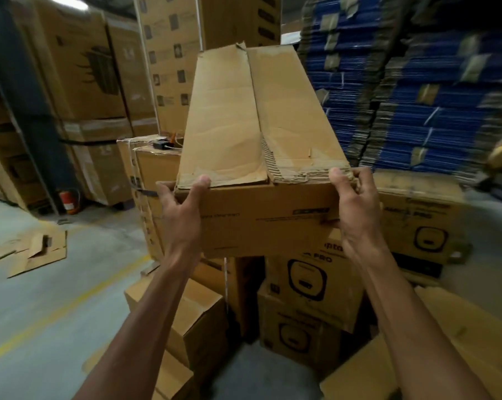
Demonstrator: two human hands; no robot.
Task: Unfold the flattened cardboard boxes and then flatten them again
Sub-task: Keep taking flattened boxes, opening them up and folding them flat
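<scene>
Over on the far left you've got tall stacked cartons behind a dark pillar, with a red fire extinguisher standing at the foot of them. On the concrete floor nearby, a few flattened cardboard pieces lie loose, and a yellow line runs diagonally past them.

Moving in, your left hand is on the near left corner of the cardboard box. The grip is clamped on it, with the thumb pressed on the top edge and the other fingers wrapped round the left side. The box is opened up into shape and held up in the air in front of you, well off the floor. Its two top flaps are folded shut, meeting along a seam down the middle, and they look pretty worn and creased. Behind its left side sits another carton with a small black gadget on top; can't tell what that is.

Your right hand has the near right corner. That grip is pinching the frayed flap edge there, thumb on top and fingers curled round the corner. Below the box are printed cartons marked "PRO". Off to the right, blue bundles of flat cardboard are stacked high.
</scene>
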